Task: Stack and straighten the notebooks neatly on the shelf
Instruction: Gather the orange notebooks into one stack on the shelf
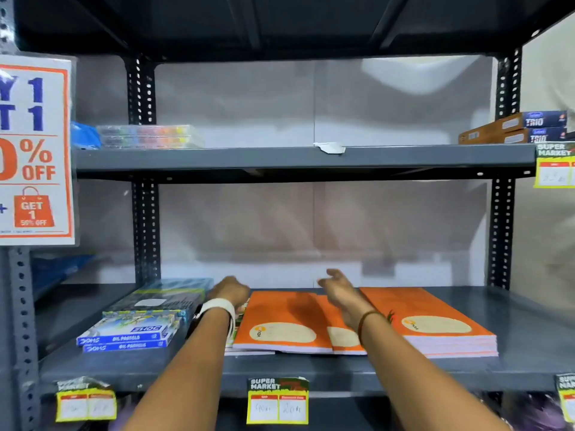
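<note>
Orange notebooks lie flat on the grey shelf [311, 373]. A left pile [280, 321] overlaps a middle notebook [342, 335], and a thicker right stack [435, 325] sits beside them. My left hand [230, 292], with a white watch band on the wrist, rests at the far left edge of the left pile; whether its curled fingers grip the pile I cannot tell. My right hand [339, 290] hovers above the middle notebook, fingers apart, holding nothing.
Blue boxes of oil pastels [127, 335] are stacked left of the notebooks. Price tags [278, 401] hang on the shelf's front edge. The upper shelf [280, 158] carries a clear colour case [149, 136] and TRIO boxes [516, 127]. A sale poster [34, 147] hangs at the left.
</note>
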Demonstrator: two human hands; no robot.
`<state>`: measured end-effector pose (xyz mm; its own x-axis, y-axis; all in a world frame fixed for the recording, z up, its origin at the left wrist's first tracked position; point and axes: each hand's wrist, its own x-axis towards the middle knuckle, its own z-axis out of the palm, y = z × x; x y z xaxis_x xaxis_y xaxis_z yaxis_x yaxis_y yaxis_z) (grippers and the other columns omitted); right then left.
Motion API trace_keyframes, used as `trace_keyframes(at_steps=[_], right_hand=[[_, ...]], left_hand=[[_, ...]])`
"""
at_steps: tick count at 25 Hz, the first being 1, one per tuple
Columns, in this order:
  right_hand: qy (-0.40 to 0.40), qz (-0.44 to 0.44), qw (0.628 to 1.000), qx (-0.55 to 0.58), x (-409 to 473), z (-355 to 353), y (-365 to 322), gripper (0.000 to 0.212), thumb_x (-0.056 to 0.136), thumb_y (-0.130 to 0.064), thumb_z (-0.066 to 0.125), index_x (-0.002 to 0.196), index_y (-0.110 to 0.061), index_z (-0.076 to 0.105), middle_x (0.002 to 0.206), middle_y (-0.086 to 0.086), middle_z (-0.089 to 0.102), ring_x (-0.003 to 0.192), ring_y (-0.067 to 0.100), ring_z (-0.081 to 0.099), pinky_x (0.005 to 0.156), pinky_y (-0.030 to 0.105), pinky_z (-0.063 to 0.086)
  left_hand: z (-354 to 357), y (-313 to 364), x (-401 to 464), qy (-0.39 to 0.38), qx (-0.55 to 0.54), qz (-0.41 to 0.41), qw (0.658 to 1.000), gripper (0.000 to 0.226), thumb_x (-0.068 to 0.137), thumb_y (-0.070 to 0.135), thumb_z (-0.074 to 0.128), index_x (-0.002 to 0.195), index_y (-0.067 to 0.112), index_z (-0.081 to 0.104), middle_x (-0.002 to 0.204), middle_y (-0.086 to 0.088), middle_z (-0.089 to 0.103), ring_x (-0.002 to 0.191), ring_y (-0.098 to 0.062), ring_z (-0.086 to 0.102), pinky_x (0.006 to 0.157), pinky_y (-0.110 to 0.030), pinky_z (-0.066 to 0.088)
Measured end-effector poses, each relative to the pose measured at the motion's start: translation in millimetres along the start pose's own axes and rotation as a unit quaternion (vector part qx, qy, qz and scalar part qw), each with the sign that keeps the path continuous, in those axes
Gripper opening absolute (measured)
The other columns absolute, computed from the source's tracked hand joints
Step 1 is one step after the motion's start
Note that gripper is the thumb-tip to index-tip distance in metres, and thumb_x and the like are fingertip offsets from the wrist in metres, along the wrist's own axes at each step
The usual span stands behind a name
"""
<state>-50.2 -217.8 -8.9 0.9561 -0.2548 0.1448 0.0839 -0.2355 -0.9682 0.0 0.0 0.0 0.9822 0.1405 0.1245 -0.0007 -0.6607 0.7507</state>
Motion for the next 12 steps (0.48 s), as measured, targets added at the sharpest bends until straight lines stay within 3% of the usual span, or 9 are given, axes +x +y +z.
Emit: trace_keyframes(at_steps=[3, 6, 10, 12], right_hand=[[0.005, 0.007, 0.992, -0.128, 8.9, 12.8, 33.5, 0.055, 0.093, -0.021, 0.049, 0.145, -0.011, 0.038, 0.148, 0.015, 0.042, 0.134, 0.031, 0.043, 0.111, 0.038, 0.037], [-0.02, -0.003, 0.972, -0.233, 18.7, 18.7, 46.0, 0.055, 0.094, -0.032, 0.045, 0.144, -0.011, 0.037, 0.146, 0.016, 0.043, 0.13, 0.033, 0.047, 0.108, 0.042, 0.04], [-0.089, -0.033, 0.938, -0.334, 32.1, 20.5, 40.3, 0.074, 0.087, -0.038, 0.057, 0.15, -0.014, 0.025, 0.155, 0.013, 0.029, 0.141, 0.033, 0.032, 0.113, 0.038, 0.031], [-0.117, -0.039, 0.926, -0.357, 35.7, 19.6, 38.3, 0.08, 0.085, -0.039, 0.063, 0.15, -0.015, 0.023, 0.157, 0.012, 0.027, 0.142, 0.033, 0.03, 0.113, 0.039, 0.031]], left_hand=[[23.2, -17.8, 21.4, -0.046, 0.021, -0.039, 0.998, 0.012, 0.078, 0.01, 0.045, 0.076, 0.008, 0.057, 0.059, -0.009, 0.06, 0.057, -0.023, 0.057, 0.066, -0.032, 0.054], [29.2, -16.4, 30.8, -0.074, 0.025, -0.076, 0.994, 0.023, 0.082, 0.017, 0.054, 0.059, 0.014, 0.05, 0.051, -0.004, 0.051, 0.044, -0.019, 0.044, 0.054, -0.022, 0.041], [24.9, -6.5, 38.9, -0.107, 0.027, -0.126, 0.986, 0.034, 0.083, 0.034, 0.069, 0.063, 0.013, 0.052, 0.054, -0.002, 0.048, 0.043, -0.015, 0.044, 0.045, -0.019, 0.039], [27.3, -0.4, 40.9, -0.132, 0.048, -0.122, 0.983, 0.03, 0.079, 0.037, 0.074, 0.084, 0.012, 0.06, 0.073, -0.006, 0.061, 0.062, -0.02, 0.061, 0.059, -0.027, 0.052]])
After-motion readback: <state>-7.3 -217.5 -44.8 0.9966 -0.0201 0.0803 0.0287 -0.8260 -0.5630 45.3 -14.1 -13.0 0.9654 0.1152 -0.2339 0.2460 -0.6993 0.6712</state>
